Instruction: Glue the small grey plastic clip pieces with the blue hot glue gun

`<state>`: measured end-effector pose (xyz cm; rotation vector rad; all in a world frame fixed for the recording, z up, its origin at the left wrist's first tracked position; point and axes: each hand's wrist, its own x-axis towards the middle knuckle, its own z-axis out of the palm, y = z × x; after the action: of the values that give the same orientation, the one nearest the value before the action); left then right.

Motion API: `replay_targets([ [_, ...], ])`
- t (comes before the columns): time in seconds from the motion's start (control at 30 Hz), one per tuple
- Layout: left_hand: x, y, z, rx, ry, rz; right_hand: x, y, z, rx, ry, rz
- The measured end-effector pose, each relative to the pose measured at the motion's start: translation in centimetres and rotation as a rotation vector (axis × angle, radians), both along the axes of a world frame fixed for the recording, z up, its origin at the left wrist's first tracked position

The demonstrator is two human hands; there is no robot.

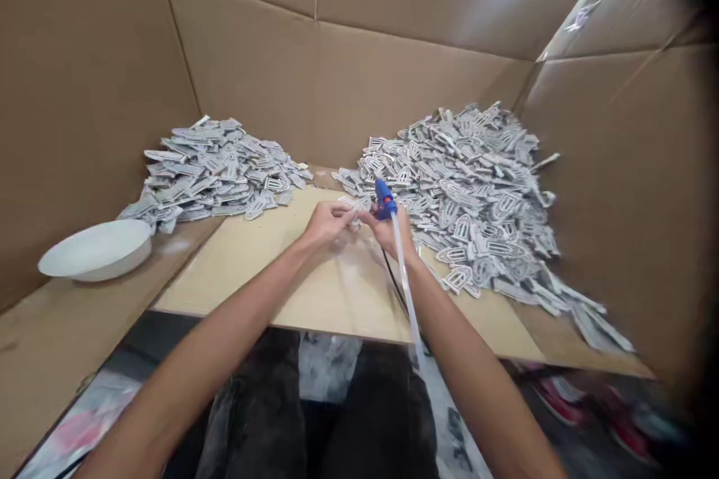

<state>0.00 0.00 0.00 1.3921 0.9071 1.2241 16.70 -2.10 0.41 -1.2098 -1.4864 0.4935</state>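
Note:
My right hand (pixel 400 233) is wrapped round a blue hot glue gun (pixel 385 198), just above the middle of the board. A long translucent glue stick (pixel 405 281) runs out of its back end towards me. Between the fingertips of my left hand (pixel 324 223) is a small grey-white slotted piece (pixel 358 204); the right fingertips meet it from the other side. The gun's nozzle is hidden, so I cannot tell whether it touches the piece. Both hands are closed and close together.
A large heap of similar slotted pieces (pixel 466 172) rises at the right, a smaller heap (pixel 219 168) at the left. A white bowl (pixel 95 248) sits at the left edge. Cardboard walls (pixel 421 75) surround the pale board (pixel 252 269). A black cord (pixel 395 281) hangs near my right wrist.

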Motion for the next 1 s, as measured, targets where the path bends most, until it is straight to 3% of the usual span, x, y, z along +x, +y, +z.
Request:
replay_targets([
  [0.13,-0.03,-0.01,-0.14,-0.039,-0.018,0.011,-0.18,0.67,-0.56,0.006,-0.035,-0.017],
  [0.3,0.12,-0.18,0.13,-0.089,-0.107,-0.094,0.12,0.83,-0.96,0.052,0.003,-0.046],
  [0.53,0.1,0.2,-0.31,-0.133,-0.202,-0.076,-0.27,0.46,-0.66,0.067,0.081,0.041],
  [0.73,0.15,0.28,-0.33,-0.099,-0.252,-0.068,-0.05,1.07,-0.86,0.026,0.112,0.146],
  [1.0,0.08,-0.16,-0.39,-0.018,-0.147,-0.096,0.28,0.6,-0.88,0.018,-0.051,0.083],
])
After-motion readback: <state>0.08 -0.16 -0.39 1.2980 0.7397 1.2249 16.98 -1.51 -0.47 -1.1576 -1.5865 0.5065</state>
